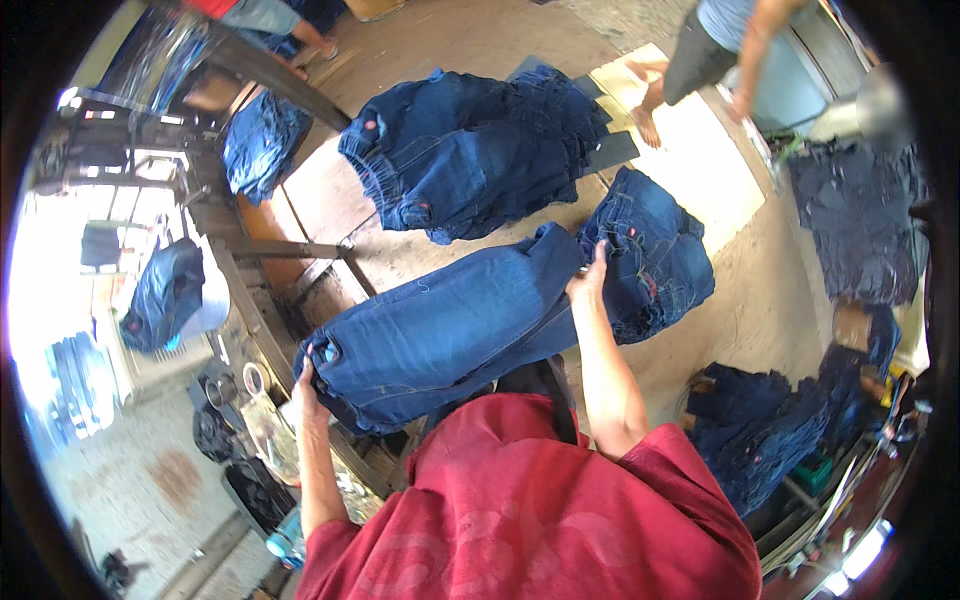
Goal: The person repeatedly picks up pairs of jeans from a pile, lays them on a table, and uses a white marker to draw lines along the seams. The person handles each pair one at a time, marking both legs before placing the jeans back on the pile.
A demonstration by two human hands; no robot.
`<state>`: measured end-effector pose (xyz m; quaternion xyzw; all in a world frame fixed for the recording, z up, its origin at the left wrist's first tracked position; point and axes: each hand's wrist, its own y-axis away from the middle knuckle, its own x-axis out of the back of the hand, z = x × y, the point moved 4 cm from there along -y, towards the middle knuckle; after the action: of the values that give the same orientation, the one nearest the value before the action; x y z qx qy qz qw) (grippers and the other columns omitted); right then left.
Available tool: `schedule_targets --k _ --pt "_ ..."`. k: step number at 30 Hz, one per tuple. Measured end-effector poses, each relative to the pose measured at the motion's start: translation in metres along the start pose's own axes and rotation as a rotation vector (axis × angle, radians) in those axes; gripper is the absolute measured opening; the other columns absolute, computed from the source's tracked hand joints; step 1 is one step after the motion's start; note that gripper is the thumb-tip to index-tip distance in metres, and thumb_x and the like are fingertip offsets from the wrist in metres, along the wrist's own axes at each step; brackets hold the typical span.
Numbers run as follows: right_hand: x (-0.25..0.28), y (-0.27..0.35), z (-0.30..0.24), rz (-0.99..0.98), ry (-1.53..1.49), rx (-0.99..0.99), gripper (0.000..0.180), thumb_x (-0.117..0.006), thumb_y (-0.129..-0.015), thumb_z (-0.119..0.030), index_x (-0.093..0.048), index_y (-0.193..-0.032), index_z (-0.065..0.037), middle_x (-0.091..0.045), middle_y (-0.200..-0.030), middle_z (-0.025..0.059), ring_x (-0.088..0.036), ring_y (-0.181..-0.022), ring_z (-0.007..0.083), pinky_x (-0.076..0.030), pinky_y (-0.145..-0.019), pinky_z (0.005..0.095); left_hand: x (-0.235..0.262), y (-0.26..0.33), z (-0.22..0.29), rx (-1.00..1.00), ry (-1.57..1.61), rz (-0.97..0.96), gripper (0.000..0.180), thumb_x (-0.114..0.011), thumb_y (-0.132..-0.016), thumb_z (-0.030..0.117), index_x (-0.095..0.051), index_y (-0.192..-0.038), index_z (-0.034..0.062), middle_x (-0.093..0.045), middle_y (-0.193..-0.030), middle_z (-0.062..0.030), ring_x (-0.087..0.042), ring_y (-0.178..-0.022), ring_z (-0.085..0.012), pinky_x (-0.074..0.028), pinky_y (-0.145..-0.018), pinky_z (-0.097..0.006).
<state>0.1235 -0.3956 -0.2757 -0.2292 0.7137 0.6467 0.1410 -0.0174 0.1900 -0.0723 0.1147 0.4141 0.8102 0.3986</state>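
Observation:
A pair of blue denim jeans (450,320), laid together lengthwise, stretches across in front of my body. My left hand (307,388) is closed on its left end, where the cloth bunches and curls around the fingers. Toward the right end, my right hand (590,276) grips the jeans near the upper edge, thumb up. Just beyond that hand lies a pile of jeans (670,255) with gathered waistbands, partly covered by the held pair. Farther off, a larger heap of jeans (470,150) rests on the floor.
Wooden frame bars (290,248) run along the left, with a denim bundle (262,140) behind. A tape roll (256,378) lies near my left arm. Dark denim (760,425) and stacked black cloth (855,220) are at right. A barefoot person (705,55) is at the far right.

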Motion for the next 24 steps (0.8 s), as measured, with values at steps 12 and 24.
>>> schedule_targets --k 12,24 --pt "-0.09 0.101 -0.199 -0.126 0.117 0.635 0.022 -0.085 -0.098 -0.016 -0.072 -0.111 -0.004 -0.078 -0.109 0.0091 -0.075 -0.097 0.0225 -0.061 -0.089 0.0356 -0.076 0.058 0.029 -0.954 -1.029 1.177 0.061 -0.089 -0.088 0.019 -0.06 -0.135 -0.0079 -0.065 -0.139 -0.0243 -0.061 -0.129 -0.0375 -0.046 -0.113 -0.049" --pt "-0.237 0.34 -0.099 -0.462 0.571 1.064 0.035 -0.082 -0.096 0.001 -0.051 -0.094 -0.017 -0.069 -0.091 0.0031 -0.06 -0.071 0.0105 -0.052 -0.061 0.0245 -0.34 0.102 -0.189 -1.223 -1.609 -0.692 0.104 -0.088 -0.081 0.045 -0.043 -0.164 0.0016 -0.035 -0.173 -0.0236 -0.026 -0.164 -0.0401 -0.018 -0.133 -0.063"
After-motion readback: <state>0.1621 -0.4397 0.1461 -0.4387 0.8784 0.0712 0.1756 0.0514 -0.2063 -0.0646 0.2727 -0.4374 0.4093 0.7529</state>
